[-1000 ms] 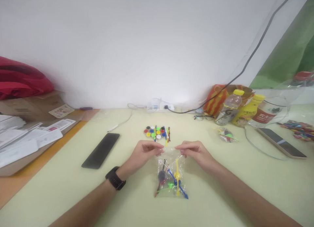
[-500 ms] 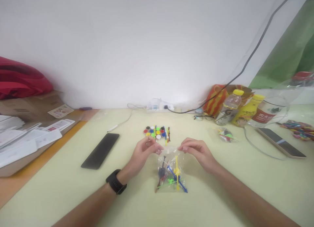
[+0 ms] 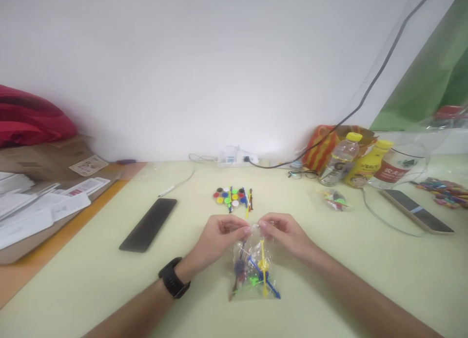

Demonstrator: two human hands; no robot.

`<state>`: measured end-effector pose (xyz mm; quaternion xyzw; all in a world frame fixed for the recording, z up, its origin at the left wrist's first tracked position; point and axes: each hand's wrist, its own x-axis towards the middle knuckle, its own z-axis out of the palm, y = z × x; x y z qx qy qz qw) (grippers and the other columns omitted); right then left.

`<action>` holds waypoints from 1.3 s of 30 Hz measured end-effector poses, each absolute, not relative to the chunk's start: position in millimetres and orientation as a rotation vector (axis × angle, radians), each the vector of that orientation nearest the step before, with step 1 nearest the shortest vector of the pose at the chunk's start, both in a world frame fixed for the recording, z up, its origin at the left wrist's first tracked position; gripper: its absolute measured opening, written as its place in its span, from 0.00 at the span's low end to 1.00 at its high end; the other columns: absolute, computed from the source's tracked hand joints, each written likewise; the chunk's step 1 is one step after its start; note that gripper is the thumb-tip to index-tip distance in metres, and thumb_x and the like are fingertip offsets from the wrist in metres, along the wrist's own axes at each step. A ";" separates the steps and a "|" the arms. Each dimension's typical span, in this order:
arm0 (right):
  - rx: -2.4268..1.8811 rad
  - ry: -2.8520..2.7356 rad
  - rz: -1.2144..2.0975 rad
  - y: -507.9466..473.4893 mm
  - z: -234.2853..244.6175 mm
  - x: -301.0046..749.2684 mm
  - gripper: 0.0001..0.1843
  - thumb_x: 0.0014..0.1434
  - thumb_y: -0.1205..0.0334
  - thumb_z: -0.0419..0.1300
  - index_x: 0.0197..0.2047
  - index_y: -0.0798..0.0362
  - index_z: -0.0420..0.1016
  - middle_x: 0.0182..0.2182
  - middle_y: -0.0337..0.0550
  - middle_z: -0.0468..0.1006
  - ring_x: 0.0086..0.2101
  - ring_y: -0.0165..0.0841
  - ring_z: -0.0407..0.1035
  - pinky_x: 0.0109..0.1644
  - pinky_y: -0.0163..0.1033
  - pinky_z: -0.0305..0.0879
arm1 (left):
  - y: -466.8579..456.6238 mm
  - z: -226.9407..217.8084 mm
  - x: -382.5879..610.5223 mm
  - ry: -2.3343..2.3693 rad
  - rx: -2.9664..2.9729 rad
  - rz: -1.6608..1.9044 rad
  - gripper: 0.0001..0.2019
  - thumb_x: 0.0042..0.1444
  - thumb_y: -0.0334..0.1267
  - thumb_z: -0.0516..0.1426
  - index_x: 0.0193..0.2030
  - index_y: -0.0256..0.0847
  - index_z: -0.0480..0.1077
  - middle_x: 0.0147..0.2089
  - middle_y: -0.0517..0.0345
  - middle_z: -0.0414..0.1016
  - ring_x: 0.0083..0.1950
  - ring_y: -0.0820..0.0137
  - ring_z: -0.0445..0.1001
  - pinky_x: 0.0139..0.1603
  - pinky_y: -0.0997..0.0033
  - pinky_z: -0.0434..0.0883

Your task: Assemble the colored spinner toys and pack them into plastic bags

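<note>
- At the near middle of the tabletop (image 3: 329, 284), a small clear plastic bag (image 3: 254, 274) lies flat, its gathered top edge lifted between the two hands.
- The bag's long axis runs from the hands back toward the person: the mouth points away, the bottom edge lies nearest the camera.
- The left hand (image 3: 219, 235), with a black watch (image 3: 174, 278) on its wrist, pinches the left side of the mouth with its fingertips closed on the film.
- The right hand (image 3: 283, 233) pinches the right side the same way; the two sets of fingertips nearly meet.
- Inside the bag, a yellow stick (image 3: 262, 267) lies almost along the long axis, and a blue stick (image 3: 268, 283) slants toward the bottom right corner.
- Just beyond the hands sits a cluster of coloured pieces (image 3: 233, 198).
- A black phone (image 3: 148, 224) lies to the left, well apart from the bag.
</note>
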<state>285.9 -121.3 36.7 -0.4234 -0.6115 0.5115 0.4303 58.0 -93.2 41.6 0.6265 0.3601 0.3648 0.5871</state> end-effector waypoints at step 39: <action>-1.134 -1.728 1.242 -126.5 36.8 289.5 0.19 0.62 0.46 0.67 0.35 0.55 0.84 0.32 0.44 0.81 0.32 0.34 0.70 0.37 0.37 0.66 | -92.3 45.0 51.8 0.840 1.553 0.674 0.15 0.61 0.48 0.66 0.39 0.35 0.83 0.36 0.47 0.84 0.38 0.62 0.82 0.43 0.67 0.78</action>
